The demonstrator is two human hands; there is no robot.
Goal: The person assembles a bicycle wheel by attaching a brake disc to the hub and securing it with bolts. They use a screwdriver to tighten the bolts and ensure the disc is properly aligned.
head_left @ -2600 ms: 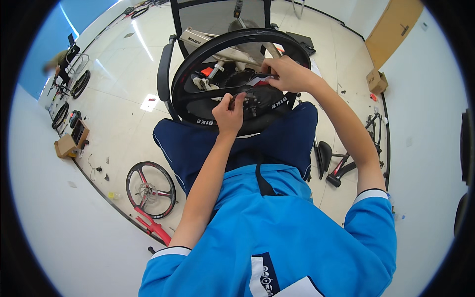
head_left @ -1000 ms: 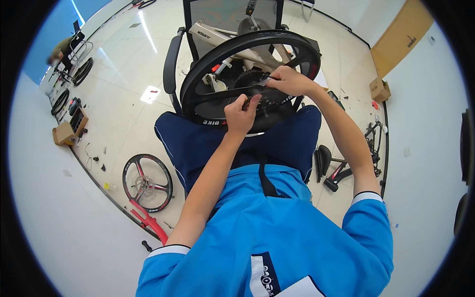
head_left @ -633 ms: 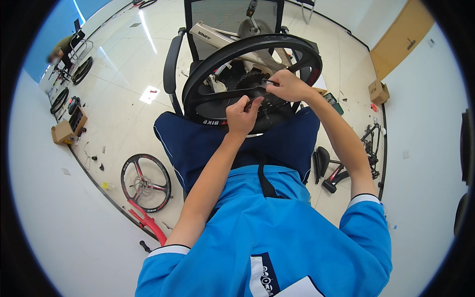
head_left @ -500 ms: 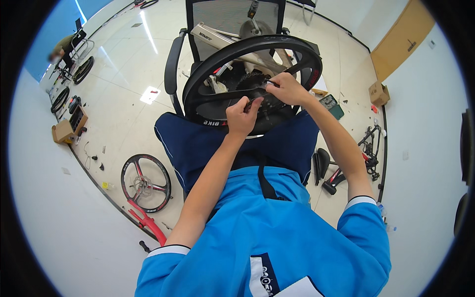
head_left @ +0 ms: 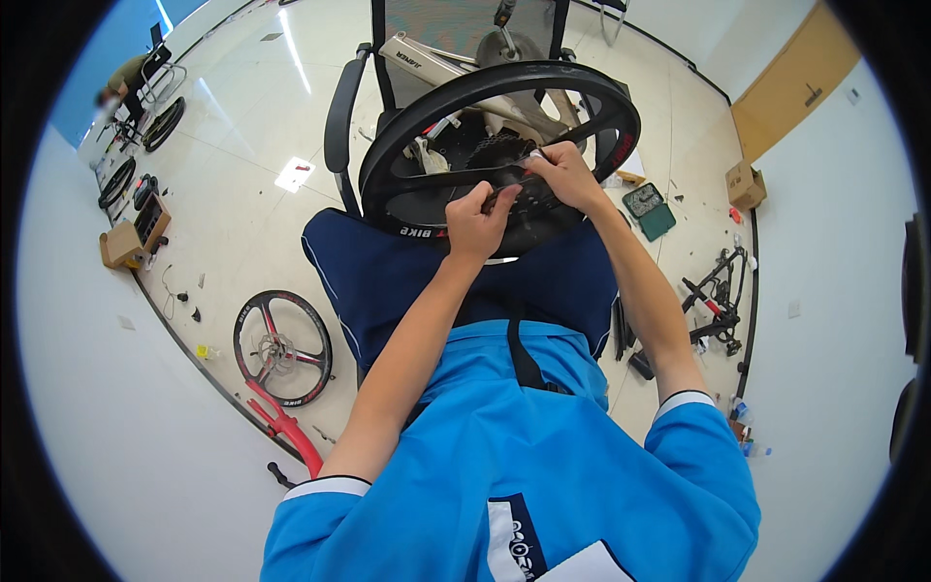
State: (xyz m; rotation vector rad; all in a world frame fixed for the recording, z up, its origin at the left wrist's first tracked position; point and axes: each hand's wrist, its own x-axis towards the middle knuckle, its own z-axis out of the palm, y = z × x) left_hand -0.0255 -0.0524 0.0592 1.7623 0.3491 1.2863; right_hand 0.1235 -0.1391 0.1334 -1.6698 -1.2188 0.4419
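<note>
A black bicycle wheel [head_left: 393,155] with broad spokes is tilted between my knees and a black office chair. Toothed sprockets [head_left: 493,153] show near its hub. My left hand [head_left: 475,223] is closed just nearer than the hub, thumb against curled fingers. My right hand [head_left: 565,177] is closed with pinched fingers at the right side of the hub, a small pale bit showing at the fingertips. What either hand grips is too small and dark to make out. Behind the wheel, a silver bicycle frame [head_left: 427,63] lies on the chair.
The chair's armrest [head_left: 341,116] rises left of the wheel. On the left floor lie a three-spoke wheel [head_left: 315,315] and a red fork [head_left: 286,424]. To the right are a green tool case [head_left: 655,221], a black frame [head_left: 716,301] and a cardboard box [head_left: 745,184]. A person [head_left: 131,78] bends at far left.
My right hand has shifted slightly right and down. The left hand stays near the hub, its fingers still curled. The whole view has shifted a little.
</note>
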